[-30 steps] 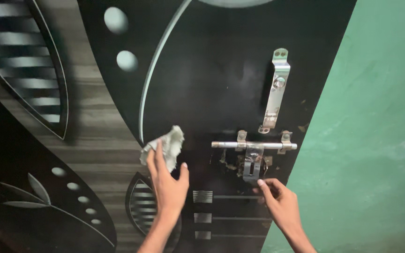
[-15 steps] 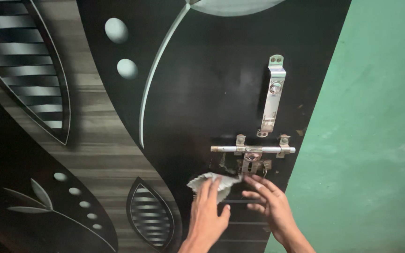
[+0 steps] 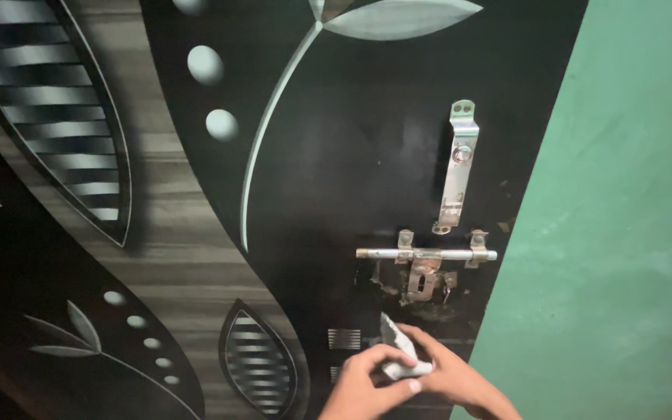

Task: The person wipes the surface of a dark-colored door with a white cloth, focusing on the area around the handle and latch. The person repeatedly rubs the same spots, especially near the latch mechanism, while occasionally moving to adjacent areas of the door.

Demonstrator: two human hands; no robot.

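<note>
At the bottom centre, the left hand (image 3: pixel 363 385) and right hand (image 3: pixel 453 381) meet, both pinching a crumpled white cloth (image 3: pixel 398 350) against a dark patterned door (image 3: pixel 336 179). Just above sits a metal bolt (image 3: pixel 425 253), with a green wall (image 3: pixel 631 218) at right.

Two bare hands show at the bottom of the view, the left hand (image 3: pixel 367 385) and the right hand (image 3: pixel 460 381). No gloves, rings, or watch can be seen on them, and no sleeves reach the wrists. The fingernails are short and plain, and only the hands and a bit of each wrist show; the rest of the person is out of view.
</note>
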